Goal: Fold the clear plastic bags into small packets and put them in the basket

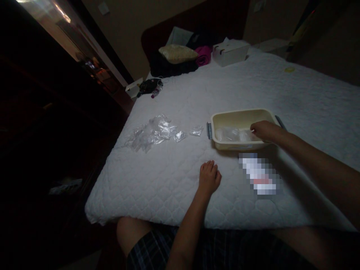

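Observation:
My right hand (264,130) reaches over the front right part of a cream plastic bin (243,114) with grey handles. Its fingers are pinched together at a clear plastic bag (245,134), though the fingertips are partly hidden. Further left inside the bin lie more clear plastic bags (226,134). My left hand (209,176) rests on the white quilted bedcover (168,187), fingers loosely apart and nothing in them. To the left of the bin, a heap of clear plastic bags (153,131) is spread out, with two small bags (196,130) between heap and bin.
A blurred-out bright rectangular object (258,176) lies in front of the bin. Toward the headboard are a beige pillow (178,53), a rolled magenta cloth (203,55) and a white box (230,52). Dark items (149,86) sit at the bed's left edge.

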Demonstrator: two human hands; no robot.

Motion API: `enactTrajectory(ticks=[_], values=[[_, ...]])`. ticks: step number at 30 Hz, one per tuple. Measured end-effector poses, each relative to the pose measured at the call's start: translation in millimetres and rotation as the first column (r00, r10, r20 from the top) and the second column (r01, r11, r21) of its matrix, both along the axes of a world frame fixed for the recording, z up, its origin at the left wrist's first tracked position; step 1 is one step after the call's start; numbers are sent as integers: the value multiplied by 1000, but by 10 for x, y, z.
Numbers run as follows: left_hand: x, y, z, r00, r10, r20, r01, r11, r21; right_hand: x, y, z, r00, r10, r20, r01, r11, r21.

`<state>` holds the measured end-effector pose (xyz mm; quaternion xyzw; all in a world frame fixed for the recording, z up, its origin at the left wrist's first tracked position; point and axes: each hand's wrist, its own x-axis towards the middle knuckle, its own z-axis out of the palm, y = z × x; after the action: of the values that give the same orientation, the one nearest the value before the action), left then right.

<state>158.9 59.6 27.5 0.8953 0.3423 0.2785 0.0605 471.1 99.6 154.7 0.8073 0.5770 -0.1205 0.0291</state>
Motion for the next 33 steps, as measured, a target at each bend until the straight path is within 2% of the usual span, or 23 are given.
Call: enactTrajectory(ticks=[4,7,9,11,15,18,22,27,30,33], values=[[-6,-3,-1,1000,3,-1,-3,1000,4,-267,-205,200,999,39,16,-42,978,205],[-5,-6,11,1000,0,-4,0,1000,5,-624,-386,242,996,81,43,-91,931,355],[-6,-13,17,1000,0,-14,0,1000,-2,-908,-499,191,980,179,90,-199,824,531],[-28,-34,14,999,-13,-36,13,1000,-6,-1206,-596,78,957,272,104,-278,741,611],[-233,-142,-14,997,-24,-80,24,1000,-3,-1762,-722,-261,924,379,38,-302,668,680],[-555,-262,-25,996,40,-82,-39,999,8,-2102,-766,-500,907,422,-22,-288,654,699],[-1096,-378,-18,982,170,-77,-167,985,48,-2482,-769,-702,884,460,-79,-280,658,700],[-1699,-411,-87,933,356,-51,-349,931,105,-2941,-722,-992,893,441,-89,-245,643,726],[-1910,-441,-178,921,388,-26,-381,915,131,-3151,-708,-1227,906,422,-34,-273,644,715],[-1972,-487,-232,929,368,-31,-359,920,156,-3242,-722,-1378,923,384,8,-288,678,676]])
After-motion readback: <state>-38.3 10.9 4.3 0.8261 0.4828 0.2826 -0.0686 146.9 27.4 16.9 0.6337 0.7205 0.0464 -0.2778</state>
